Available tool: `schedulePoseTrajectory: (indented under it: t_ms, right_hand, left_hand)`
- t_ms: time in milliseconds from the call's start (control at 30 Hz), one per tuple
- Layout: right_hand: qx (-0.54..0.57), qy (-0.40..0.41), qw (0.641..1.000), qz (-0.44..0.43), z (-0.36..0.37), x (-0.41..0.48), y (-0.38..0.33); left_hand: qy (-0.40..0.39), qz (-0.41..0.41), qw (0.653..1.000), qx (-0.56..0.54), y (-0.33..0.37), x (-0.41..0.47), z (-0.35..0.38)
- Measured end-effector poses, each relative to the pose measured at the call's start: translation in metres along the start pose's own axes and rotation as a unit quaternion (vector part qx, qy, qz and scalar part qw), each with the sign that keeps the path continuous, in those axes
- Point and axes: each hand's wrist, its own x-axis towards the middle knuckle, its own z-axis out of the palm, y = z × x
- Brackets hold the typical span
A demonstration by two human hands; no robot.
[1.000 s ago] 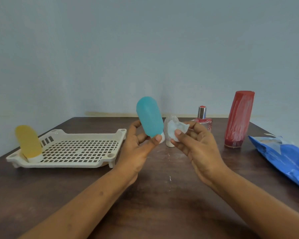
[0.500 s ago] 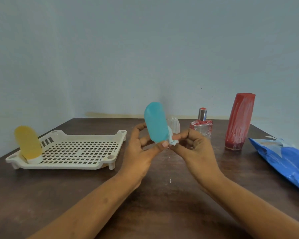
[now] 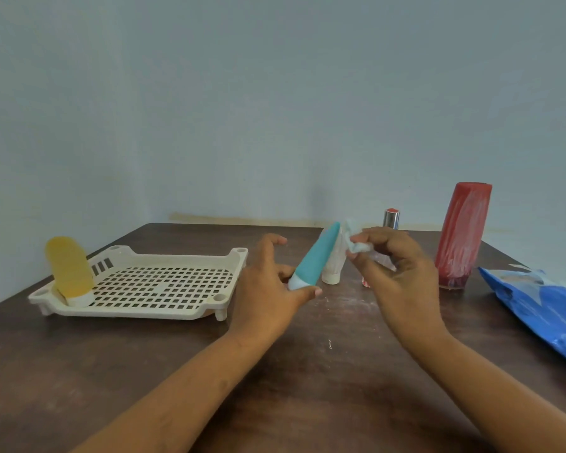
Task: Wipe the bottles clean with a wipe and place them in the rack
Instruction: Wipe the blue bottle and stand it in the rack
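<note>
Head view, the only one supplied. The left hand grips the teal bottle at its white cap end, thumb beneath, with the body tilted toward one o'clock. The right hand is closed on a crumpled wipe, pinched in the fingertips near the bottle's upper end; whether wipe and bottle touch cannot be told.

Handling, as a judgement: the teal bottle looks like a light, soft squeeze tube (likely to dent under a hard pinch, and slick once damp). The cap end appears the firmest hold.

Other bottles: a yellow bottle already stands cap-down in the rack, at the rack's nine o'clock corner. A clear bottle stands just behind the teal one; a red bottle stands at three o'clock of the hands, near a blue packet. A small metal-capped bottle is mostly hidden by the right hand.

Room: most of the rack floor is open, toward nine o'clock from the hands. The rack has a raised rim, which the bottle must clear. The table is bare between the hands and its near edge.
</note>
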Motion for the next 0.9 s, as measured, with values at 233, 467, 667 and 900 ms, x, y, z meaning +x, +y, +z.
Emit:
schedulePoseTrajectory:
  t_ms: [233,467,667,900]
  right_hand:
    - [-0.311,-0.085,0.922,-0.213,-0.005,0.003,0.012]
    - [-0.379,-0.207,0.851,-0.299,0.017,-0.012,0.006]
    - [-0.367,-0.242,0.834,-0.335,0.014,-0.010,0.009]
    - [-0.359,-0.223,0.872,-0.247,0.002,0.004,0.023]
  left_hand:
    - [0.020,0.143,0.979,0.144,0.007,-0.005,0.000]
    - [0.040,0.238,0.937,0.252,0.009,-0.007,0.001]
    - [0.049,0.252,0.933,0.251,0.002,-0.006,0.002]
    - [0.045,0.310,0.910,0.271,0.004,-0.009,0.005]
